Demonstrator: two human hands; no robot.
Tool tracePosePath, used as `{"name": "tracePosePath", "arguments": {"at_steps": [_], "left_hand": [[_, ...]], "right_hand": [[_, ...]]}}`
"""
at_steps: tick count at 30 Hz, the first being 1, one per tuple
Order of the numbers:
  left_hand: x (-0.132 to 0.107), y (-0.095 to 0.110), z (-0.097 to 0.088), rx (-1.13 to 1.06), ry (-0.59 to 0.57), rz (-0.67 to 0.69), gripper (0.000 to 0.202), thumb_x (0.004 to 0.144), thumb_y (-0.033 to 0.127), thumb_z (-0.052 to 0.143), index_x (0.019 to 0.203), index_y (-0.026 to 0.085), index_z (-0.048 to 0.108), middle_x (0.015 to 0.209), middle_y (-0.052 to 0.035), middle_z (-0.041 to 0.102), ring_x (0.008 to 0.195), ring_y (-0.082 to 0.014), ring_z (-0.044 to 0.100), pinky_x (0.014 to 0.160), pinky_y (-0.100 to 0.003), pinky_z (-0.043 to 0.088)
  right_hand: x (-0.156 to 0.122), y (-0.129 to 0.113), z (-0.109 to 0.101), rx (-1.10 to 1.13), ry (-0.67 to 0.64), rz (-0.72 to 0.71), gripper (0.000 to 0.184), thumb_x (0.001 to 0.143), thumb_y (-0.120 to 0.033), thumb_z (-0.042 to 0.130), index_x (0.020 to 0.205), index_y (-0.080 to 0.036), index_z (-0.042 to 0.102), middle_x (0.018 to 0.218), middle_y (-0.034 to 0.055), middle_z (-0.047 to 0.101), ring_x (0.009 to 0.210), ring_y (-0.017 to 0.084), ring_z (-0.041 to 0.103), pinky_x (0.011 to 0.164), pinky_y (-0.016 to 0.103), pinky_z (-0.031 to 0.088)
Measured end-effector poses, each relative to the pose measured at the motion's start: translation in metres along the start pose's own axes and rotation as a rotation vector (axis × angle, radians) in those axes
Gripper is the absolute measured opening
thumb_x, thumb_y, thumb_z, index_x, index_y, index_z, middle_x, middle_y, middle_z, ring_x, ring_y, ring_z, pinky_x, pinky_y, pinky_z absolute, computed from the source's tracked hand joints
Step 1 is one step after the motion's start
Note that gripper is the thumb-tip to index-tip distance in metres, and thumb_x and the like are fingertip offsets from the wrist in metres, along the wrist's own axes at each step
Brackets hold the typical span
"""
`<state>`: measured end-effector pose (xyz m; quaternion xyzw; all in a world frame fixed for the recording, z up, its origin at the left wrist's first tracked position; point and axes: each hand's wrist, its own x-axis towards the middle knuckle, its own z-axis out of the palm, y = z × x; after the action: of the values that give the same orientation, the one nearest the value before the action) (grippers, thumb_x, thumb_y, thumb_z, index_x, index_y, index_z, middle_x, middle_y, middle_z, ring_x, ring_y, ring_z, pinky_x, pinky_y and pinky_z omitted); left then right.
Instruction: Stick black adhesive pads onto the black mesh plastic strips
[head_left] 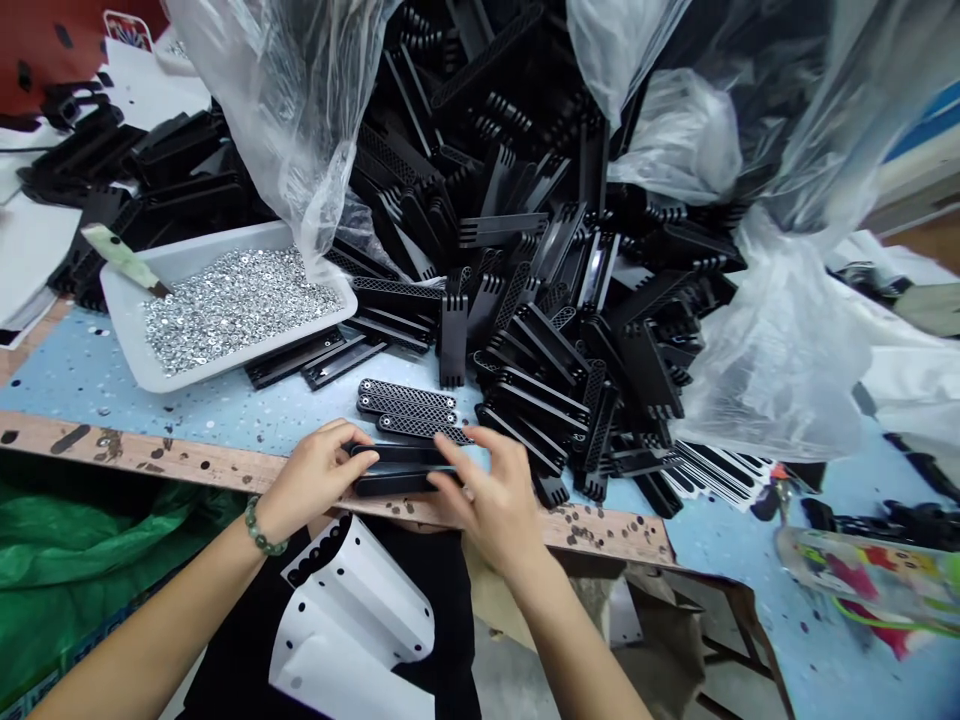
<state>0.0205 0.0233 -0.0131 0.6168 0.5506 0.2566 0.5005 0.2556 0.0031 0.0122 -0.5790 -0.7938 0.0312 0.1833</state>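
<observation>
Left hand (321, 474) pinching one end of a smooth black piece (409, 454) at the bench (67, 365) edge, right hand (501, 492) at its other end, grip unclear, textured black pieces (407, 400) just beyond.

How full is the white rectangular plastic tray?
Well stocked but not brimful: small silvery metal pieces spread across the white plastic tray, its walls rising above them.

A long, smooth black bar (409, 455) and a second black bar (401, 484) lie side by side, narrowly parted, roughly parallel to the table's (217, 467) front edge and right at it.
</observation>
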Motion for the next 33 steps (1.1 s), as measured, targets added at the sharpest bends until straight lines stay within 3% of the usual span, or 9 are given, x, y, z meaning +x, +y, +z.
{"name": "tracePosePath", "arguments": {"at_steps": [6,9,13,17,19,22,25,29,33], "left_hand": [[0.006,0.000,0.000,0.029,-0.030,-0.025,0.019,0.087,0.038,0.058,0.087,0.019,0.062,0.082,-0.0013,0.064,0.060,-0.0137,0.062,0.058,-0.025,0.048],[0.000,0.009,-0.003,0.136,0.061,0.013,0.024,0.084,0.038,0.061,0.100,0.019,0.063,0.092,-0.0031,0.062,0.056,-0.0114,0.057,0.063,-0.028,0.049],[-0.035,0.022,-0.014,0.128,0.178,0.222,0.045,0.083,0.042,0.063,0.124,0.023,0.055,0.111,-0.0085,0.056,0.073,-0.0149,0.058,0.077,-0.030,0.050],[-0.071,0.022,-0.016,-0.058,-0.433,0.231,0.058,0.078,0.053,0.066,0.126,0.023,0.054,0.114,-0.0101,0.062,0.102,-0.0261,0.059,0.092,-0.035,0.047],[-0.081,0.017,-0.007,-0.082,-0.545,0.114,0.043,0.079,0.049,0.066,0.111,0.020,0.061,0.106,-0.0080,0.066,0.098,-0.0257,0.061,0.090,-0.036,0.048],[-0.088,0.012,0.012,-0.183,-0.446,-0.092,0.023,0.084,0.039,0.059,0.083,0.017,0.062,0.084,-0.0037,0.066,0.077,-0.0190,0.060,0.072,-0.028,0.049],[-0.091,0.014,0.027,-0.311,-0.308,-0.264,0.025,0.080,0.038,0.060,0.071,0.016,0.054,0.061,0.0018,0.054,0.056,-0.0123,0.050,0.052,-0.022,0.040],[-0.095,0.021,0.031,-0.327,-0.287,-0.262,0.024,0.078,0.037,0.062,0.068,0.016,0.053,0.055,0.0047,0.046,0.050,-0.0090,0.040,0.046,-0.020,0.033],[-0.100,0.022,0.026,-0.169,-0.317,-0.053,0.018,0.085,0.029,0.056,0.072,0.017,0.056,0.064,0.0024,0.053,0.059,-0.0106,0.045,0.055,-0.021,0.039]], "right_hand": [[-0.056,-0.014,-0.031,0.225,0.020,0.075,0.039,0.092,-0.036,0.053,0.129,-0.024,0.052,0.132,0.0155,0.051,0.122,0.032,0.047,0.100,0.052,0.042],[-0.085,-0.044,-0.044,0.651,-0.451,-0.061,0.060,0.084,-0.054,0.059,0.135,-0.025,0.046,0.125,0.0115,0.059,0.116,0.026,0.057,0.094,0.037,0.051],[-0.102,-0.069,-0.039,0.758,-0.766,-0.069,0.046,0.086,-0.031,0.062,0.130,-0.030,0.051,0.110,0.0024,0.070,0.100,0.019,0.066,0.091,0.029,0.052],[-0.090,-0.042,-0.034,0.962,-0.536,0.115,0.024,0.091,-0.029,0.054,0.115,-0.026,0.059,0.101,0.0030,0.071,0.086,0.016,0.068,0.076,0.026,0.056],[-0.080,-0.024,-0.035,0.967,-0.366,0.258,0.026,0.092,-0.032,0.053,0.115,-0.023,0.057,0.099,0.0057,0.069,0.082,0.017,0.068,0.068,0.027,0.057],[-0.070,-0.016,-0.039,0.640,-0.132,0.287,0.025,0.089,-0.025,0.057,0.114,-0.024,0.059,0.106,0.0093,0.065,0.096,0.023,0.065,0.081,0.039,0.056],[-0.068,-0.033,-0.046,0.359,0.103,0.079,0.035,0.085,-0.012,0.059,0.116,-0.029,0.062,0.113,0.0102,0.063,0.109,0.027,0.060,0.092,0.048,0.051],[-0.067,-0.062,-0.043,0.471,-0.034,-0.225,0.040,0.087,-0.009,0.056,0.123,-0.026,0.060,0.104,0.0071,0.070,0.096,0.022,0.067,0.081,0.038,0.058],[-0.064,-0.070,-0.028,0.554,-0.077,-0.206,0.035,0.088,-0.015,0.058,0.123,-0.019,0.061,0.108,0.0093,0.071,0.096,0.021,0.068,0.082,0.036,0.059]]}}
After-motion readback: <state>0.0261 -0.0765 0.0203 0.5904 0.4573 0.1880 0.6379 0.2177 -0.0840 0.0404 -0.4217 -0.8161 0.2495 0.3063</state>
